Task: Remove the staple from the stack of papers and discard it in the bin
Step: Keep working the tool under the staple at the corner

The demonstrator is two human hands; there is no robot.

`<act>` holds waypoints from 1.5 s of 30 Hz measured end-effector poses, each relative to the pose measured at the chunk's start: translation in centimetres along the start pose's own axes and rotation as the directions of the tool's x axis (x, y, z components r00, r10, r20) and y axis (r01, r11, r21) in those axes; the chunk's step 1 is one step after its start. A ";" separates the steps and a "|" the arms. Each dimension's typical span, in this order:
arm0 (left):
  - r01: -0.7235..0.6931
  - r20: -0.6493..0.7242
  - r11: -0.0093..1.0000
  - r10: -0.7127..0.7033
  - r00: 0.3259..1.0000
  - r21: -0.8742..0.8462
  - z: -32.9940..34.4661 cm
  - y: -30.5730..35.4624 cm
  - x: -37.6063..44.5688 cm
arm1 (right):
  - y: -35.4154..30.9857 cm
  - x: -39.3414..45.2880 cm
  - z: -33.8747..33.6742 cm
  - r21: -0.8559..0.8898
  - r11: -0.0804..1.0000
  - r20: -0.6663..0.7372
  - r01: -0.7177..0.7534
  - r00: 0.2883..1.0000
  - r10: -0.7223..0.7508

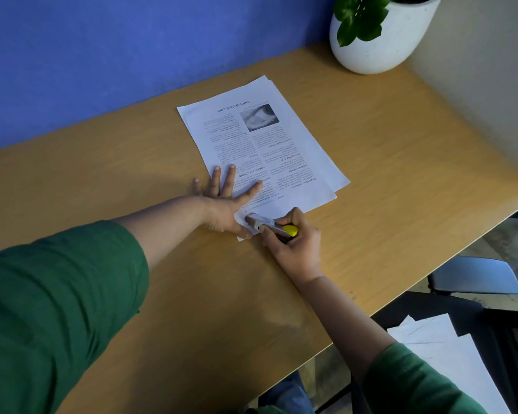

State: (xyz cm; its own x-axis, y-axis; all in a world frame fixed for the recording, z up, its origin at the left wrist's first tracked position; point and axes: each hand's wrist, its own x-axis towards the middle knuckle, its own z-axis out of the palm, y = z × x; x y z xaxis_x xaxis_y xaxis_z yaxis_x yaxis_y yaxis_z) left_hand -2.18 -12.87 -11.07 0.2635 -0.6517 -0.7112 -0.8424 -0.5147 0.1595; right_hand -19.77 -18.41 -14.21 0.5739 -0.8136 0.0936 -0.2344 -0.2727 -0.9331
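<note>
Printed paper stack (pixel 263 144) flat on desk, sheets slightly fanned, near corner curled.

Dim, soft indoor light, slight overall softness, faint sheen on the worktop (pixel 371 162) toward 1 o'clock, diffuse shadow beside the left hand (pixel 219 201) at 9 o'clock, wide-angle bending at edges, small print blurred

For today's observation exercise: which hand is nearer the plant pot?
Right. The right hand holds a tool at the papers' near corner, below the pot; the left hand lies farther left.
</note>
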 end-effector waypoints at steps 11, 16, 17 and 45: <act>0.013 0.021 0.999 -0.014 1.000 0.036 -0.2 0.0 0.2 | -0.3 0.5 -0.2 0.252 0.953 -0.120 -0.171 0.971 0.206; 0.012 0.012 0.999 -0.012 1.000 0.036 0.1 -0.1 0.3 | 0.0 -0.2 -0.2 0.145 0.984 -0.118 -0.106 0.985 0.124; 0.009 0.006 0.999 -0.009 1.000 0.033 0.1 -0.2 0.3 | 0.1 -0.5 -0.2 0.069 0.997 -0.101 -0.043 0.994 0.050; 0.026 0.024 0.999 -0.027 0.999 0.041 -0.1 0.1 0.2 | -0.1 -1.3 0.1 0.013 0.975 -0.004 0.224 0.975 -0.224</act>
State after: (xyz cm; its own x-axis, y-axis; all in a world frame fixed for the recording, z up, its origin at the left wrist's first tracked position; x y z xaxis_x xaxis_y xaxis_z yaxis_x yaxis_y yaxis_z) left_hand -2.18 -13.14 -11.14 0.2752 -0.6237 -0.7316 -0.8537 -0.5085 0.1124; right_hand -20.42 -17.33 -14.25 0.6090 -0.7338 0.3011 -0.0901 -0.4412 -0.8929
